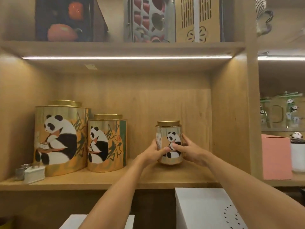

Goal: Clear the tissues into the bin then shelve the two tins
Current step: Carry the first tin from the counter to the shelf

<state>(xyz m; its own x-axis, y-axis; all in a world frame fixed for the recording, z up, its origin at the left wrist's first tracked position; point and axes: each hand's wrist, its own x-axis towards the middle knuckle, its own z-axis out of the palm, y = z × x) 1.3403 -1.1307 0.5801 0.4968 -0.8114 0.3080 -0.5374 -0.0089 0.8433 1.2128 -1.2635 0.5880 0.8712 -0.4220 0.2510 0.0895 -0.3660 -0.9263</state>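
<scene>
A small gold tin point(169, 134) with a panda picture stands upright on the wooden shelf point(115, 180), right of centre. My left hand point(154, 152) grips its left side and my right hand point(189, 150) grips its right side, thumbs across the front. To the left on the same shelf stand a medium panda tin point(107, 143) and a large panda tin point(60, 138), both upright with gold lids. No tissues or bin are in view.
Small metal and white boxes point(31, 173) sit at the shelf's front left. The upper shelf holds tea sets in cases point(146, 19). A pink box point(275, 157) and a white cup point(297, 156) fill the right compartment. White boxes point(206, 209) stand below.
</scene>
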